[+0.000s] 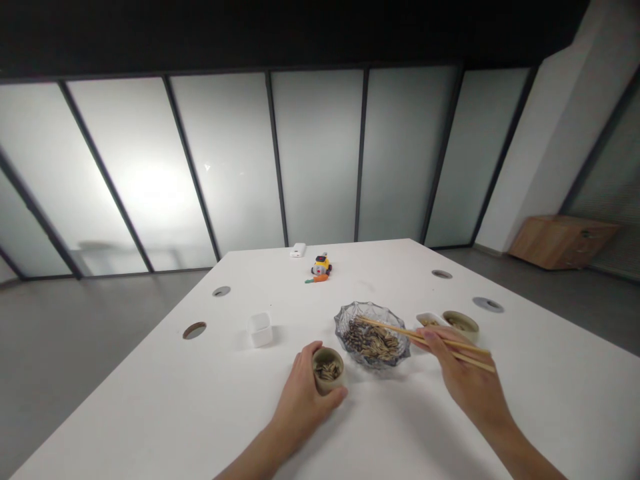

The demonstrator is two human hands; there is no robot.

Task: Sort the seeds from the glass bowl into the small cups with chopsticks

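My left hand (307, 387) is wrapped round a small greenish cup (330, 387) that stands on the white table. Sunflower seeds (327, 370) lie inside that cup. My right hand (457, 363) grips a pair of wooden chopsticks (425, 338), their tips reaching into a clear faceted glass bowl (373, 363). Dark round pieces fill the bowl's left side, and striped sunflower seeds (383, 343) its right. Whether the tips pinch anything is too small to tell. Beyond my right hand stand a second greenish cup (463, 325) and a small white container (427, 319), both with contents.
An empty-looking white square box (260, 330) stands left of the bowl. Farther back are a yellow toy car (321, 265), a toy carrot (317, 279) and a white device (298, 250). Round cable holes (195, 330) mark the white table (200, 400) on both sides.
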